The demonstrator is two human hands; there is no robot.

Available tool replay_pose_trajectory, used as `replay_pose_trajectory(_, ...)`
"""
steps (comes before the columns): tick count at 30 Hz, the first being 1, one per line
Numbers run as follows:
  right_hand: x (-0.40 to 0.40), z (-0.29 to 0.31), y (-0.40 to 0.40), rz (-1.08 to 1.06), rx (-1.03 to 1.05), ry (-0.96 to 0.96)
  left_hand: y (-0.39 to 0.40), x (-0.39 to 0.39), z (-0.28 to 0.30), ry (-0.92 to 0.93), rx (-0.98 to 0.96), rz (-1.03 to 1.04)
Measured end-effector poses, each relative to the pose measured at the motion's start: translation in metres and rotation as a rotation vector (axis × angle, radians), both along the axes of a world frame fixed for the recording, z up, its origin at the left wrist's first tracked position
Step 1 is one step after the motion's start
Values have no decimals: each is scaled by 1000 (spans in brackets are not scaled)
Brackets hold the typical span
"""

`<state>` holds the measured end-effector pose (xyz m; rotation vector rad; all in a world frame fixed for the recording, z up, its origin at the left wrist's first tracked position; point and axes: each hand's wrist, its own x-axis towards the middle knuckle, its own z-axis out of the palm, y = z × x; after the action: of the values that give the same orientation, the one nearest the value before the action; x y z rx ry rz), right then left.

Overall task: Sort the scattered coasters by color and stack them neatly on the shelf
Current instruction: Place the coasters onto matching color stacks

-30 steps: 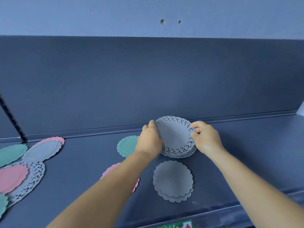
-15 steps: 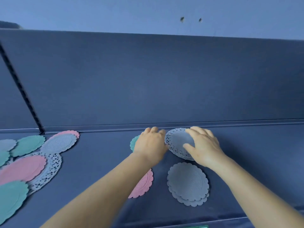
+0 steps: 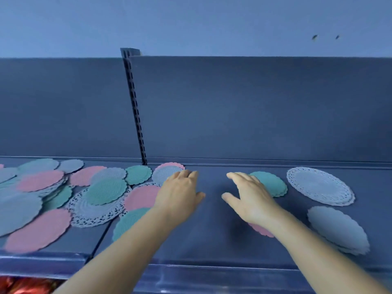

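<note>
Over shelf (image 3: 212, 240) | both hands: left (image 3: 180, 193), right (image 3: 248, 198) | spread, seemingly empty

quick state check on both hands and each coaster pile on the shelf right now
left hand: open, empty, over the mixed pile's edge
right hand: open, empty, above the shelf
lace grey stack: stacked, untouched
plain grey stack: stacked, slightly fanned
teal stack: lying flat, partly behind right hand
pink coaster: mostly hidden under right wrist
mixed pile: unsorted, overlapping

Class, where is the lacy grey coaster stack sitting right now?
In the head view, the lacy grey stack lies far right on the shelf, beside the teal stack and behind the plain grey stack.
</note>
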<state>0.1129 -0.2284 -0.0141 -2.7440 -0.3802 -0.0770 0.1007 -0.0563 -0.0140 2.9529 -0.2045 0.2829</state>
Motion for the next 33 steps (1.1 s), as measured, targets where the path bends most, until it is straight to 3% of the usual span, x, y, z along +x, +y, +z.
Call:
replay_pose_trajectory(16, -29, -19, 153, 80, -22, 48, 167, -45, -26, 62, 9, 131)
replay_pose_trajectory(33, 20, -20, 183, 68, -59, 174, 192, -10, -34, 171, -33, 351)
